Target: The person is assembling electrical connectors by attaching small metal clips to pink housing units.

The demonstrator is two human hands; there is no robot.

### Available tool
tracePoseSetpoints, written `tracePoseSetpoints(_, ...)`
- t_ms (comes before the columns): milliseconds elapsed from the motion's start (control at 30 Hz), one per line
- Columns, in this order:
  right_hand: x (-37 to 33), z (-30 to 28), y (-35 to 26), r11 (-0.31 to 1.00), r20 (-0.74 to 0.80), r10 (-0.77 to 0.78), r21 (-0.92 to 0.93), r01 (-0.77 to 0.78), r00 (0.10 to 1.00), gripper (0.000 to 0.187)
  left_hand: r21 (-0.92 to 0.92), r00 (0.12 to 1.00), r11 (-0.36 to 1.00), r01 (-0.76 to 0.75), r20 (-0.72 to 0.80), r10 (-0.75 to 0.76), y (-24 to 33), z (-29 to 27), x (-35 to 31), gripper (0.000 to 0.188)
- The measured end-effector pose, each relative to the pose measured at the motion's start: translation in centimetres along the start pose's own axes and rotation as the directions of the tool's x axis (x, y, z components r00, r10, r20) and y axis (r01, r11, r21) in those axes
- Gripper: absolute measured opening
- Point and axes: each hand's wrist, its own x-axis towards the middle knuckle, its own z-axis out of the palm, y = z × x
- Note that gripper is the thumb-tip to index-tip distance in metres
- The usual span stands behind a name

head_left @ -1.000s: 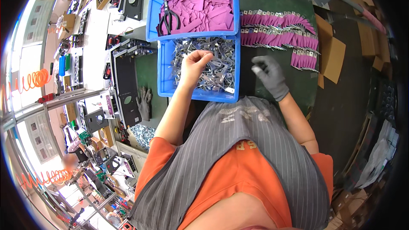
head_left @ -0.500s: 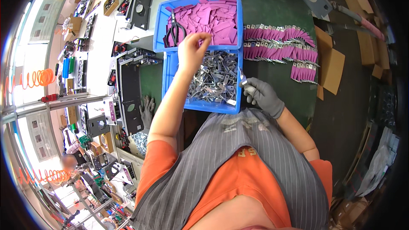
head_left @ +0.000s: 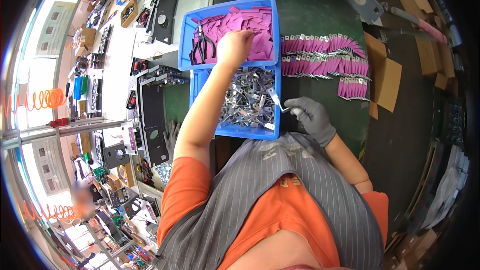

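Observation:
My bare left hand (head_left: 235, 47) reaches over the far blue bin (head_left: 227, 65), its fingers pinched at a thin purple piece (head_left: 257, 33) among a heap of flat purple pieces (head_left: 262, 22). Black-handled scissors (head_left: 202, 45) lie on that heap, left of the hand. My right hand (head_left: 312, 119), in a grey glove, is at the right edge of the near blue bin (head_left: 274, 132). Between thumb and fingers it holds a small bent metal bracket (head_left: 274, 97), which sticks out leftward over the bin's rim. Loose metal brackets (head_left: 250, 100) fill the near bin, partly hidden by my left forearm.
Right of the bins, rows of brackets with purple pieces on them (head_left: 325, 65) lie on the green tabletop (head_left: 305, 15). An open cardboard box (head_left: 387, 82) stands beyond them. A grey glove (head_left: 171, 137) lies left of my forearm, near a black panel (head_left: 152, 115).
My left hand has moved right across the purple pieces, fingers pinched at one. The bracket in my right hand has turned and now points further left over the bin. The view has shifted slightly.

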Motion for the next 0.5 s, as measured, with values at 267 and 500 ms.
tracePoseSetpoints(267, 0.8, -3.9, -4.6, 0.955, -0.09, -0.298, -0.038, 0.295, 0.95, 0.017, -0.573, 0.99, 0.809, 0.134, 0.116, -0.082, 4.9, -4.0, -7.3, 0.011)
tracePoseSetpoints(500, 1.2, -4.8, -7.5, 0.85, 0.07, -0.406, -0.338, 0.405, 0.911, 0.018, -0.553, 0.941, 0.777, 0.3, 0.304, -0.148, 6.3, -4.3, -9.0, 0.016)
